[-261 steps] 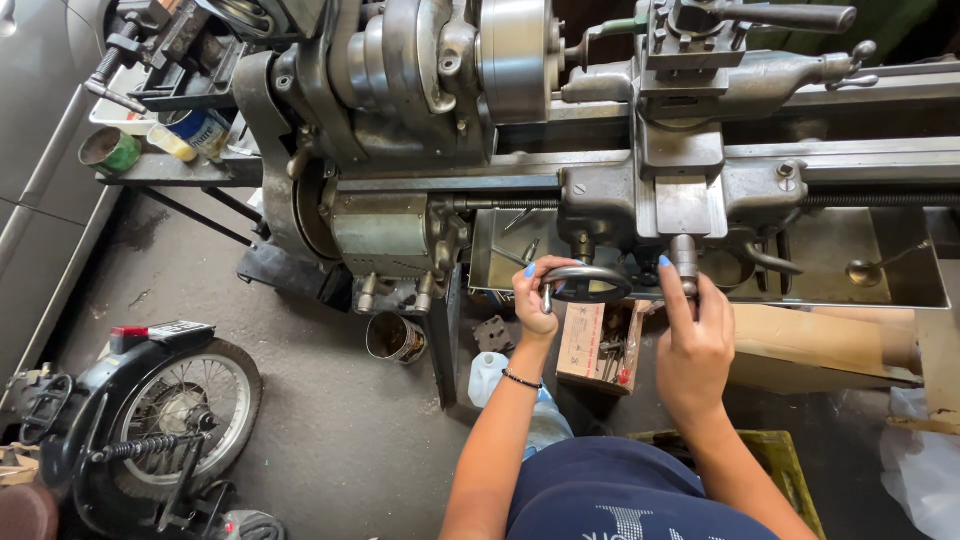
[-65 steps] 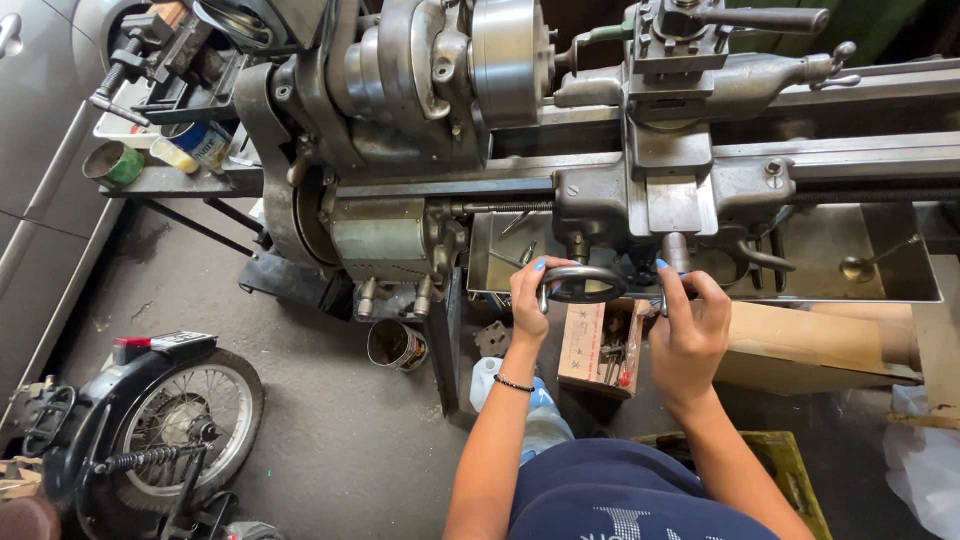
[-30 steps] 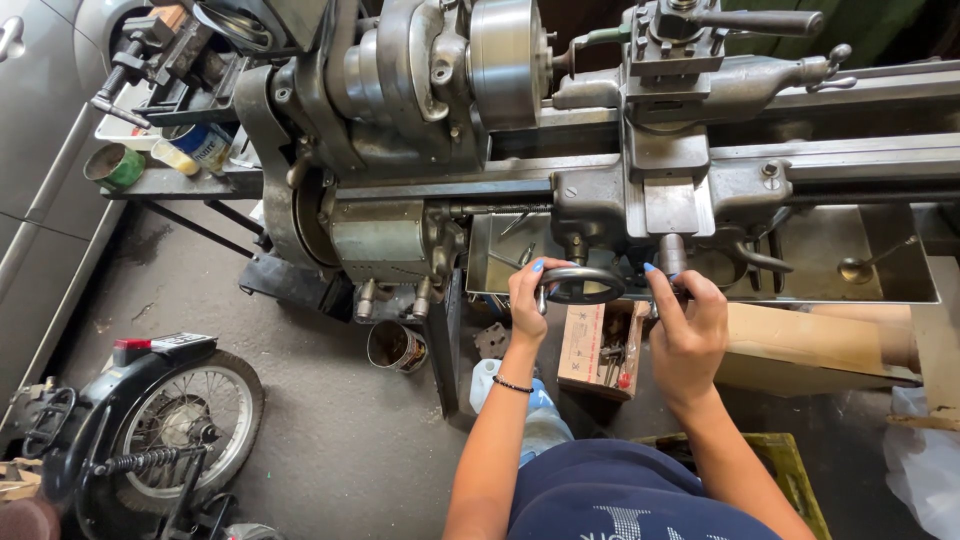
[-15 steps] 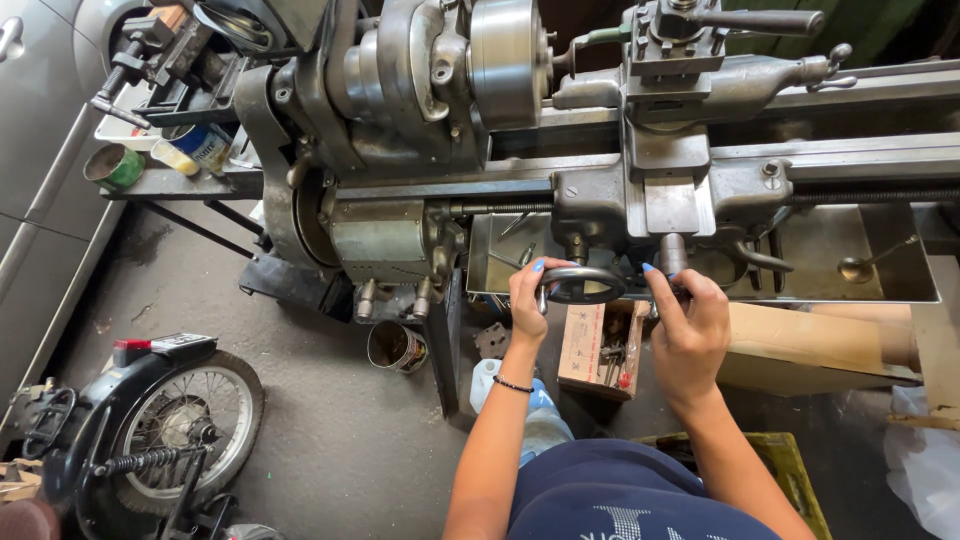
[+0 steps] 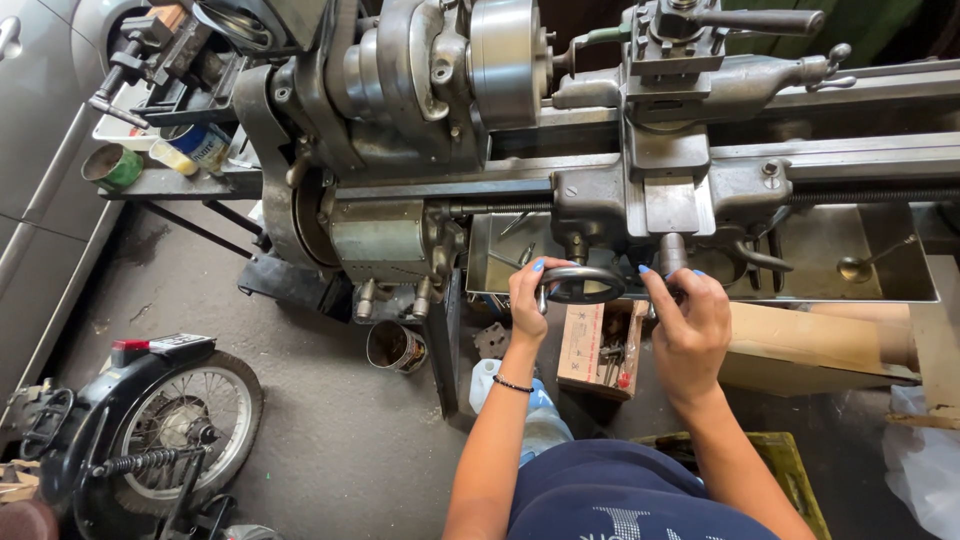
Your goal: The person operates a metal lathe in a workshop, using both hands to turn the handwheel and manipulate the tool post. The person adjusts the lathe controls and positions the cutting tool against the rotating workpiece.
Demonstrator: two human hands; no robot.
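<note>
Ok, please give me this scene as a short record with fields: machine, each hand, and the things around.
machine: metal lathe with chuck and tool post
left hand: grips left side of the carriage handwheel
right hand: fingers at the handwheel's right side, by a small handle
below hands: open cardboard box with small metal parts
floor left: motorcycle wheel, tin can
shelf left: green can
</note>
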